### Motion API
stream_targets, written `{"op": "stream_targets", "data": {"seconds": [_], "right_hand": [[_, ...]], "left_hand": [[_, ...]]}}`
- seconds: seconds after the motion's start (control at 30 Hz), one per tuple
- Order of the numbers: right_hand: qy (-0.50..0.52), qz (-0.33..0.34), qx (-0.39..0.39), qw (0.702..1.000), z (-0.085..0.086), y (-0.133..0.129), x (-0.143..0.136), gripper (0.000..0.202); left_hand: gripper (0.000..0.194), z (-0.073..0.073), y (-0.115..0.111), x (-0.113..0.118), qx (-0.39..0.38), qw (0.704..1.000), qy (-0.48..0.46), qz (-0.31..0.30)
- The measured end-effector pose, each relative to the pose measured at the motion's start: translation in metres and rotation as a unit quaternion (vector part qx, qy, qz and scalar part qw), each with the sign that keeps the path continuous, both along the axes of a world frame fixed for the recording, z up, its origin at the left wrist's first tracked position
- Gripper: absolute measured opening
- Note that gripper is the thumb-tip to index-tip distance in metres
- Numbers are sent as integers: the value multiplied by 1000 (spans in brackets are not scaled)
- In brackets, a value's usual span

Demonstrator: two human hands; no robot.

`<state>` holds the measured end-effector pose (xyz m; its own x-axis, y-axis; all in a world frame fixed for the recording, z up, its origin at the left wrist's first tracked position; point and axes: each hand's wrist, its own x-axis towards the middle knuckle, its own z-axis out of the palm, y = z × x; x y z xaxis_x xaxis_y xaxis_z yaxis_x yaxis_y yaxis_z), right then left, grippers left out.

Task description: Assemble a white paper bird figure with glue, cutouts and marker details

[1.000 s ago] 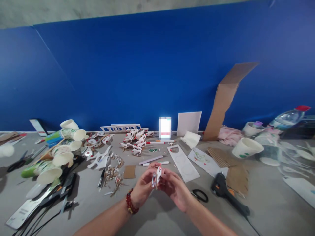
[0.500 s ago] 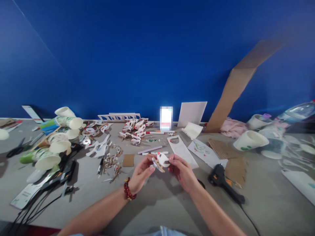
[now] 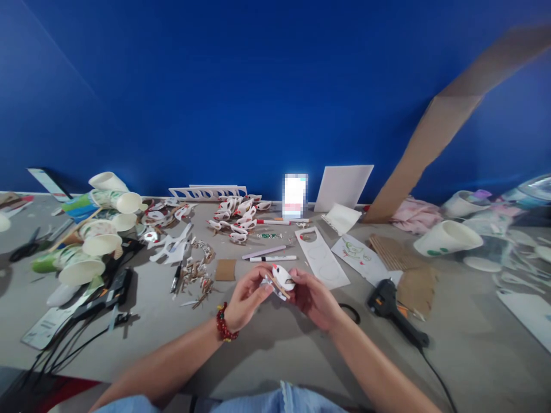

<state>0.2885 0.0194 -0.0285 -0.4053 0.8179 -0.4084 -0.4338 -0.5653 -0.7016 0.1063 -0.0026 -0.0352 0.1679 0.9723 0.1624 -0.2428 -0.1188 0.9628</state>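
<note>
A small white paper bird piece (image 3: 283, 277) with a red spot and a brown cardboard layer is held between both hands above the grey table. My left hand (image 3: 251, 295) pinches its left side, with a red bead bracelet (image 3: 224, 322) on the wrist. My right hand (image 3: 314, 298) grips its right edge, some fingertips hidden behind it. Just beyond lie a white marker (image 3: 274, 258) and a purple strip (image 3: 266, 251). A heap of similar white bird pieces (image 3: 245, 215) sits farther back.
A black glue gun (image 3: 394, 312) with a cable lies right, near cardboard (image 3: 417, 289) and a drawing sheet (image 3: 359, 258). Paper scraps (image 3: 200, 278) and paper cups (image 3: 88, 269) are left. A lit, pixelated screen (image 3: 295, 196) stands at the back against the blue wall.
The bird piece has been tilted slightly between my hands, and my right fingers have shifted around its edge. The camera view has moved a little; a black ring by my right wrist shows more.
</note>
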Motion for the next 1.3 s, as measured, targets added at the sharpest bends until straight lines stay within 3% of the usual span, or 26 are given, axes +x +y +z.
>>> {"op": "stream_targets", "data": {"seconds": [0.3, 0.77, 0.97, 1.3], "right_hand": [[-13, 1, 6, 1000, -1, 1, -1, 23], [-4, -25, 7, 1000, 0, 1, -1, 18], [1, -51, 24, 998, 0, 1, -1, 20], [-4, -59, 28, 998, 2, 0, 1, 19]], "left_hand": [[18, 6, -1, -1, 10, 1000, 11, 3], [16, -9, 0, 2, -23, 999, -26, 19], [18, -6, 0, 2, -32, 999, -38, 11], [21, -13, -5, 3, 1, 999, 47, -16]]}}
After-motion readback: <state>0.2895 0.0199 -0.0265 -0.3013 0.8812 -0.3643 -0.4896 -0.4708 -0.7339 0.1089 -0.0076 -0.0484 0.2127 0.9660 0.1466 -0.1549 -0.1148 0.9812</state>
